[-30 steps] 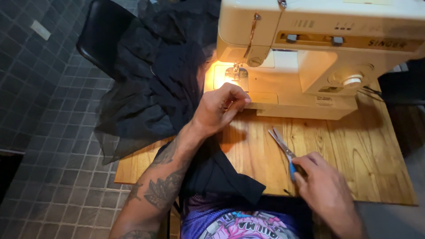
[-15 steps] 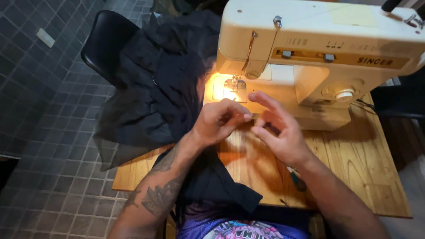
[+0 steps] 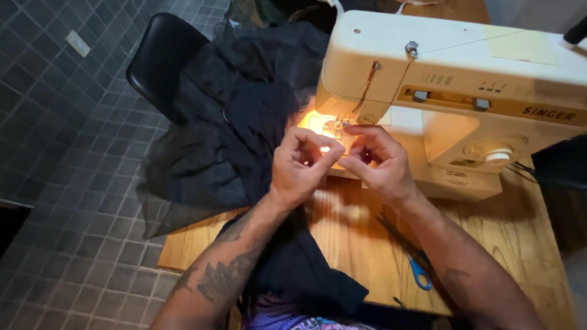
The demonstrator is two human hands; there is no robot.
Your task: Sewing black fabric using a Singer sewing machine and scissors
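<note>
Wooden bench [image 3: 526, 244] carries a cream sewing machine [image 3: 452, 91]. Left hand [image 3: 299, 168] and right hand [image 3: 376, 162] pinch together under its lamp, presumably on thread; contents indiscernible. Black fabric [image 3: 244, 128] drapes leftward.

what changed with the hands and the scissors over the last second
The right hand let go of the blue-handled scissors, which now lie on the wooden table, and moved up to the needle area of the cream sewing machine, meeting the left hand. The left hand stayed by the needle; the black fabric remains draped left.
</note>
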